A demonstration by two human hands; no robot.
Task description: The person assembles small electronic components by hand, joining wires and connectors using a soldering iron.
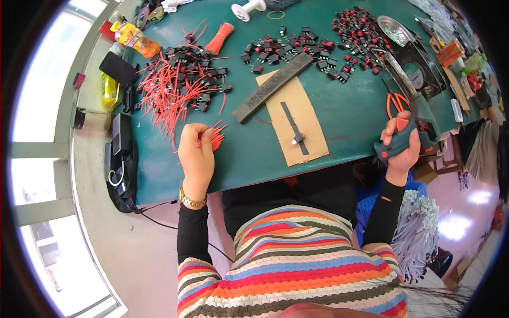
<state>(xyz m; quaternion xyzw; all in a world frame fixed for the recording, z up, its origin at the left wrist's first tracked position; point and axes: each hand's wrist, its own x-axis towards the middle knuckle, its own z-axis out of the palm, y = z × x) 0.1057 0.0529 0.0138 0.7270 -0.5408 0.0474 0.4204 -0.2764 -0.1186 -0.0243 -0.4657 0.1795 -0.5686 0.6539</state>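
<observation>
My left hand (196, 151) is closed in a pinch at a small bunch of red wires (218, 137) near the table's front edge. A bit of red shows between its fingertips. My right hand (407, 155) is wrapped round the dark green grip of a soldering gun (391, 147) with a red trigger, at the right of the table. Between the hands lies a cardboard piece (310, 119). On it a black strip (289, 117) carries one small black switch (299, 138). A dark grey bar (273, 87) rests across the cardboard's far end.
Switches with red wires (177, 85) are heaped at left, beside a tied red wire bundle (219, 38). Loose black-and-red switches (358, 37) spread across the back. Orange-handled pliers (396, 103), a black fan (419, 74) and a metal dish (395, 30) stand right. A drink bottle (135, 40) lies far left.
</observation>
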